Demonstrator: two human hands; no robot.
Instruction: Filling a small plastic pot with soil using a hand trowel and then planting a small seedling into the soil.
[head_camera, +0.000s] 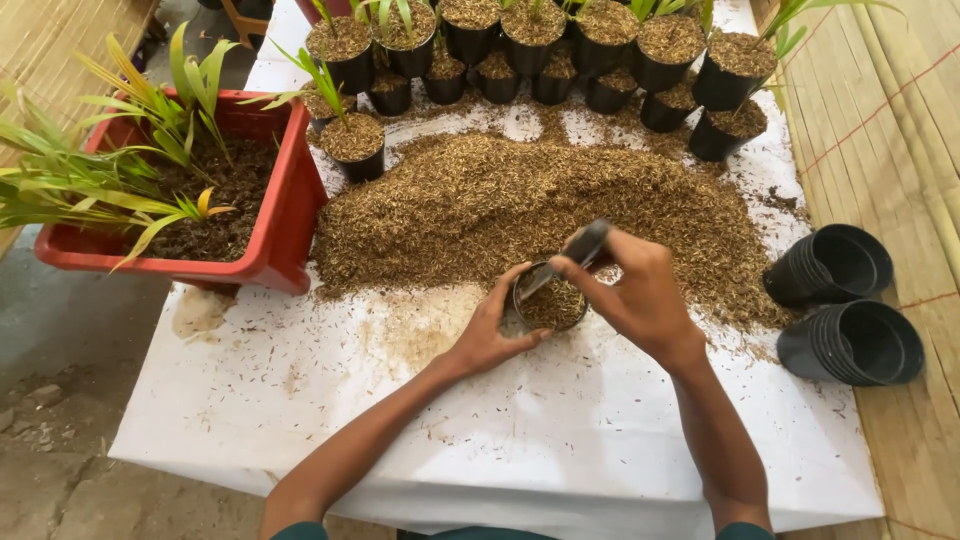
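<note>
Head view
Left hand (492, 335): fingers curled around the side of a small round black pot (549, 303), clamped on its wall.
Pot: plastic, filled near the rim with coarse brown husk; it stands on the white sheet (560, 430) at the near edge of the heap.
Right hand (640, 295): closed on a slim grey tool (572, 255) (metal, by its sheen), whose tip dips into the pot.
Heap (520, 205): loose, flaky husk, spread in a wide mound.
Red tub (285, 215): rectangular plastic, dark soil and long-leaved seedlings inside.
Filled pots (560, 50): rows at the far edge.
Empty pots (845, 315): two nested black stacks lying on their sides, on bamboo slats.
</note>
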